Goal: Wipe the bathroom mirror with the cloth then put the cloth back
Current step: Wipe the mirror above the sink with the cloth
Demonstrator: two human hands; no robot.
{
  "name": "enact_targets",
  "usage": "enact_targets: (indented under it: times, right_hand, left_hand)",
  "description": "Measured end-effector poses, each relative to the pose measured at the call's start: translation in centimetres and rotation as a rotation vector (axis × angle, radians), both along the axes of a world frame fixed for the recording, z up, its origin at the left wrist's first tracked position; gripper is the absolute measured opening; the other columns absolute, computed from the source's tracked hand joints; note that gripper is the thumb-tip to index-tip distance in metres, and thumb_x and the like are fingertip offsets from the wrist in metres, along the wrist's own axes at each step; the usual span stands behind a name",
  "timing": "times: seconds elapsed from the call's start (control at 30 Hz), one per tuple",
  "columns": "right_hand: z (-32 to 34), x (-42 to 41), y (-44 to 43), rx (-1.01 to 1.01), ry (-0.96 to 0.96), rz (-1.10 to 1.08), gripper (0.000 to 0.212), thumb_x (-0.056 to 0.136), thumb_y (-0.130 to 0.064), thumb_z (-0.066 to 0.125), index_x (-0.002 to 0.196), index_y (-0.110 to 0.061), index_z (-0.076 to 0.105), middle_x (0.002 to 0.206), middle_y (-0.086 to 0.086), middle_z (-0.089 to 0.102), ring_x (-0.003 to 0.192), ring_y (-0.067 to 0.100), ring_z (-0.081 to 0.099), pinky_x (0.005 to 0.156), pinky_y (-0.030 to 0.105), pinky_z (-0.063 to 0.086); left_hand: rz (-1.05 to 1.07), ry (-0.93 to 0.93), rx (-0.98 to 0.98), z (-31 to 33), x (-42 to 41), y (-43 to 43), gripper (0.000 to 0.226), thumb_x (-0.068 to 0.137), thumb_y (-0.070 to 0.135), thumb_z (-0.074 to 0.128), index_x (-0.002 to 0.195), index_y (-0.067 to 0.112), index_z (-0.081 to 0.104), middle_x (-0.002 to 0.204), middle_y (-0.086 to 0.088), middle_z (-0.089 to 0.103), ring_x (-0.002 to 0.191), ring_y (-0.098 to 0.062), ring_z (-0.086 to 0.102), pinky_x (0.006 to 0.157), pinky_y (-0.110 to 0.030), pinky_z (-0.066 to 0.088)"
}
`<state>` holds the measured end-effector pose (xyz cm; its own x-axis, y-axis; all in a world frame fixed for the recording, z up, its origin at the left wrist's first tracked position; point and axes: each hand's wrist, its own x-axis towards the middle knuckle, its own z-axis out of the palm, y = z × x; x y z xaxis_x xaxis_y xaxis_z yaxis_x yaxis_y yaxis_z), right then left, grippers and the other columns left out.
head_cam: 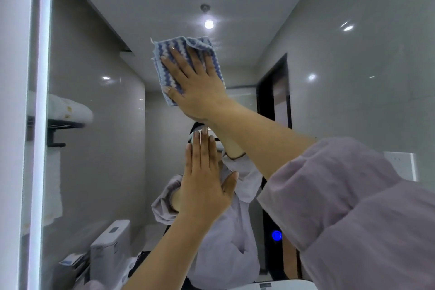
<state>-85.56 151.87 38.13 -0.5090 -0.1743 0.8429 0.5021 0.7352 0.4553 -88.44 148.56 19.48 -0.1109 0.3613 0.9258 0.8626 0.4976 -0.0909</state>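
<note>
lilac sleeve point(341, 195) nearest. right hand point(195, 82), fingers straight, presses cloth point(164, 54) flat against upper-centre mirror point(353, 101). left hand point(204, 186) flat on mirror below, holding nothing. cloth judged soft, light, limp; pinch an edge fold.

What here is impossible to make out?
Head view only.
Much of the cloth: covered by the right hand.
Right and bottom edges of the mirror: cut off by the frame.
Person's reflection: head hidden behind the left hand.
Towel shelf, left: blurred.
</note>
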Motion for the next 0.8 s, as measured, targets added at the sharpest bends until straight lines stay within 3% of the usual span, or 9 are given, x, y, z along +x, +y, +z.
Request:
enact_targets:
  times: [0.3, 0.5, 0.8]
  right_hand:
    - [0.8, 0.6, 1.7, 0.063, -0.018, -0.009, 0.067, 0.099, -0.056, 0.019, 0.154, -0.025, -0.002, 0.163, 0.002, -0.007, 0.148, 0.028, -0.012, 0.117, 0.045, -0.015]
    - [2.1, 3.7, 4.6, 0.064, 0.040, -0.021, 0.068, 0.099, -0.058, 0.014, 0.154, -0.025, -0.005, 0.163, 0.002, -0.009, 0.148, 0.027, -0.014, 0.112, 0.041, -0.021]
    - [3.3, 12.7, 13.7, -0.186, 0.227, -0.030, 0.073, 0.092, -0.064, 0.008, 0.154, -0.029, -0.004, 0.163, -0.002, -0.007, 0.149, 0.023, -0.012, 0.115, 0.040, -0.015]
  left_hand:
    - [-0.028, -0.031, 0.001, 0.1, 0.2, -0.3, 0.085, 0.090, 0.061, 0.007, 0.147, 0.002, -0.015, 0.156, -0.015, -0.024, 0.145, -0.026, -0.022, 0.120, -0.040, -0.009]
    - [-0.045, -0.018, 0.008, 0.1, 0.1, -0.2, 0.088, 0.090, 0.064, 0.011, 0.149, 0.001, -0.010, 0.158, -0.014, -0.019, 0.146, -0.027, -0.019, 0.121, -0.041, -0.005]
    - [-0.043, -0.012, -0.012, 0.1, 0.2, -0.4, 0.088, 0.090, 0.063, 0.013, 0.149, 0.000, -0.009, 0.157, -0.013, -0.020, 0.146, -0.027, -0.019, 0.121, -0.041, -0.006]
